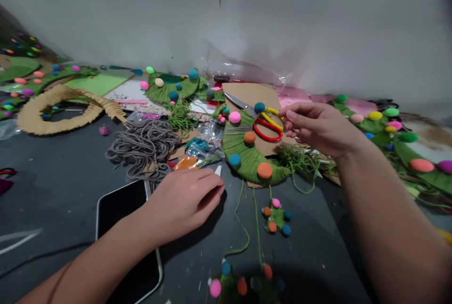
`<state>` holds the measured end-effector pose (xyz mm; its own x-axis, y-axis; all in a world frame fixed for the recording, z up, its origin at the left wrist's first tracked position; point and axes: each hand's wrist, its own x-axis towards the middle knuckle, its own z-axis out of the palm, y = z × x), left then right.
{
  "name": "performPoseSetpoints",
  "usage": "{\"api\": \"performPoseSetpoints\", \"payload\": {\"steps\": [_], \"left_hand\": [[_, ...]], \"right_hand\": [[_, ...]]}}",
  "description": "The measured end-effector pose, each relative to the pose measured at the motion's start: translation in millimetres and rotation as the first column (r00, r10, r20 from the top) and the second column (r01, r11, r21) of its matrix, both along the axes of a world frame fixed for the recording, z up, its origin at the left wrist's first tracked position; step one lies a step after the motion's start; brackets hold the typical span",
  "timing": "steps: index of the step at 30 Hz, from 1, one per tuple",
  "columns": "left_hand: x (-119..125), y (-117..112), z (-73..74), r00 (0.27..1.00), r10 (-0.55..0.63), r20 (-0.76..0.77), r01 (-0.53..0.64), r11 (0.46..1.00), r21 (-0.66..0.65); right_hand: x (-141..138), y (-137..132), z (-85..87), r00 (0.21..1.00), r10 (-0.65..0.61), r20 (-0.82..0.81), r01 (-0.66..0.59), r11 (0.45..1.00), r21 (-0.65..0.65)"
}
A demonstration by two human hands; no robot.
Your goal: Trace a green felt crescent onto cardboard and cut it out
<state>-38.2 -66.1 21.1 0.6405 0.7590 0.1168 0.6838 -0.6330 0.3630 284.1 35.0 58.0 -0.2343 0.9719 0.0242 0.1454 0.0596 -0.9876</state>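
My left hand [187,198] palm-down, left of the green crescent [233,143]; right hand [316,126] raised, right of it. Both curled narrow; contents, can't tell.

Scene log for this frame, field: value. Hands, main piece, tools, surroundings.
left_hand: left hand low over table, fingers at small white item; grip unclear
right_hand: right hand raised beside scissors, thumb and fingers close together; contents unclear
main_piece: green yarn-wrapped crescent with colored pom-poms
cords: green cords run from crescent toward camera
phone: phone partly under left forearm, screen dark
left_side: grey cord heap, tan wrapped ring
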Motion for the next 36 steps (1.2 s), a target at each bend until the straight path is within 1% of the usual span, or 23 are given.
{"api": "performPoseSetpoints", "payload": {"steps": [1, 3, 4, 5, 6, 8, 9, 10, 11, 12, 14, 15, 17, 19, 22, 25, 28, 30, 33, 36], "left_hand": [[0, 0, 0.0, 1.0, -0.002, 0.003, 0.002, 1.0, 0.005], [0, 0, 0.0, 1.0, -0.004, 0.01, 0.004, 1.0, 0.016], [0, -1, -0.1, 1.0, -0.006, 0.012, 0.006, 1.0, 0.021], [0, -1, -0.2, 1.0, -0.009, 0.012, 0.009, 1.0, 0.025], [0, -1, -0.4, 1.0, -0.01, 0.012, 0.01, 1.0, 0.029], [-1, -1, -0.9, 1.0, -0.011, 0.012, 0.01, 1.0, 0.03], [-1, -1, -1.1, 1.0, -0.01, 0.011, 0.01, 1.0, 0.028], [-1, -1, -1.3, 1.0, -0.009, 0.012, 0.008, 1.0, 0.026], [-1, -1, -1.5, 1.0, -0.008, 0.012, 0.007, 1.0, 0.026], [-1, -1, -1.6, 1.0, -0.007, 0.012, 0.007, 1.0, 0.025], [-1, -1, -1.9, 1.0, -0.01, 0.016, 0.009, 1.0, 0.024], [-1, -1, -2.1, 1.0, -0.01, 0.019, 0.009, 1.0, 0.023], [-1, -1, -2.2, 1.0, -0.009, 0.019, 0.008, 1.0, 0.018], [-1, -1, -2.2, 1.0, -0.006, 0.016, 0.006, 1.0, 0.015], [-1, -2, -2.0, 1.0, -0.015, 0.002, 0.015, 1.0, 0.003], [0, -2, -2.3, 1.0, -0.018, -0.013, 0.018, 1.0, -0.004], [-1, -1, -3.2, 1.0, -0.009, -0.004, 0.009, 1.0, -0.001], [-1, -1, -3.5, 1.0, -0.009, 0.007, 0.009, 1.0, -0.004], [0, -1, -3.0, 1.0, -0.014, 0.009, 0.014, 1.0, 0.0], [0, -1, -2.2, 1.0, -0.017, 0.014, 0.017, 1.0, 0.016]], "right_hand": [[-1, 1, -0.4, 0.998, -0.045, 0.032, 0.045, 0.999, 0.019], [0, 3, -2.7, 0.977, -0.18, 0.114, 0.17, 0.981, 0.091], [2, 5, -4.4, 0.953, -0.254, 0.164, 0.228, 0.96, 0.161], [5, 7, -6.2, 0.92, -0.324, 0.22, 0.265, 0.929, 0.259], [8, 9, -7.9, 0.878, -0.389, 0.278, 0.273, 0.885, 0.377], [13, 12, -10.3, 0.779, -0.507, 0.369, 0.223, 0.774, 0.593], [14, 12, -10.8, 0.738, -0.548, 0.394, 0.189, 0.728, 0.659], [13, 12, -10.7, 0.719, -0.562, 0.409, 0.161, 0.707, 0.688], [10, 10, -9.9, 0.725, -0.542, 0.424, 0.133, 0.715, 0.686], [6, 8, -8.4, 0.753, -0.488, 0.441, 0.095, 0.744, 0.662], [-6, 3, -4.2, 0.816, -0.318, 0.483, -0.02, 0.819, 0.573], [-13, 0, -1.6, 0.828, -0.238, 0.509, -0.076, 0.85, 0.521], [-25, -7, 3.2, 0.825, -0.129, 0.551, -0.134, 0.902, 0.41], [-35, -12, 6.4, 0.814, -0.073, 0.576, -0.14, 0.938, 0.317], [-44, -15, 5.7, 0.812, -0.033, 0.583, -0.137, 0.96, 0.244], [-46, -12, -1.3, 0.822, -0.026, 0.568, -0.117, 0.97, 0.213], [-44, -7, -9.5, 0.88, -0.065, 0.47, -0.036, 0.978, 0.204], [-39, -4, -12.0, 0.922, -0.08, 0.378, 0.018, 0.986, 0.166], [-31, -1, -9.4, 0.949, -0.066, 0.309, 0.037, 0.994, 0.101], [-23, -1, -3.2, 0.97, -0.05, 0.238, 0.024, 0.994, 0.109]]}}
